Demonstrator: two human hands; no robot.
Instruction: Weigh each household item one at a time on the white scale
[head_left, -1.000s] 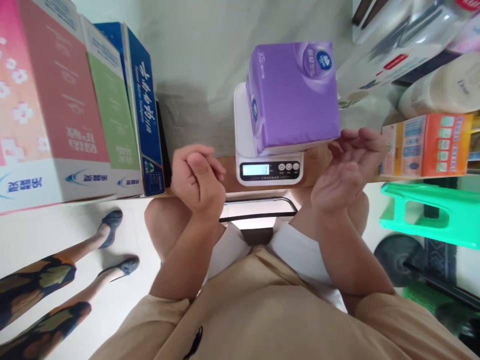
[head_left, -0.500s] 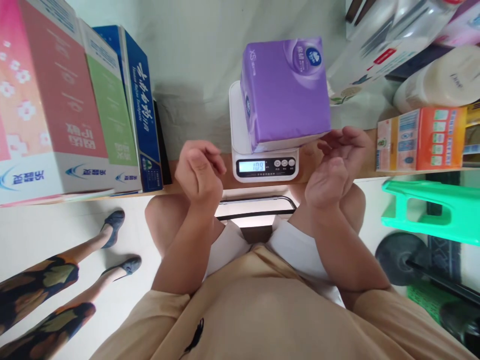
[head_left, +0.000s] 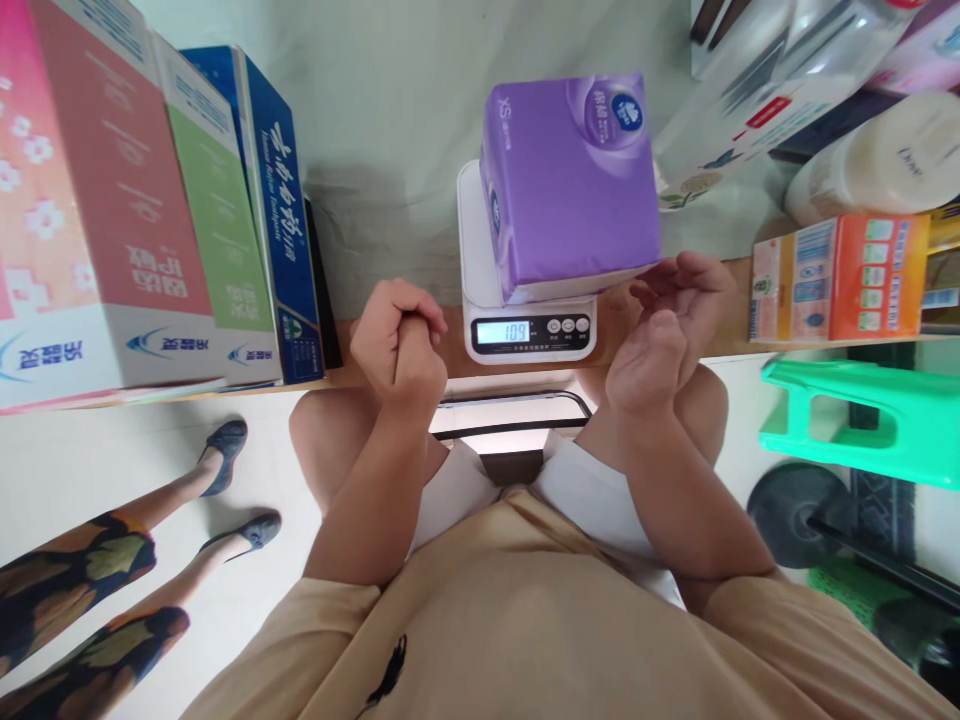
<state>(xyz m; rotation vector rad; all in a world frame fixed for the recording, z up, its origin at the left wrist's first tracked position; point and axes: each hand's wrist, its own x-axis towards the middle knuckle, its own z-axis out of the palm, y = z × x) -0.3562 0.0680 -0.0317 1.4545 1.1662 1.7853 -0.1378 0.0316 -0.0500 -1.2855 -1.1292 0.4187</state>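
has the purple pack (head_left: 574,190) already set on the white scale (head_left: 475,240), with 109 on its display (head_left: 504,332), but not lifted off, and has the left hand (head_left: 400,338) curled closed around nothing visible and the right hand (head_left: 670,328) loosely open beside the pack, contact unclear

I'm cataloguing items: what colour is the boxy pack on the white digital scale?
The boxy pack is mostly purple (head view).
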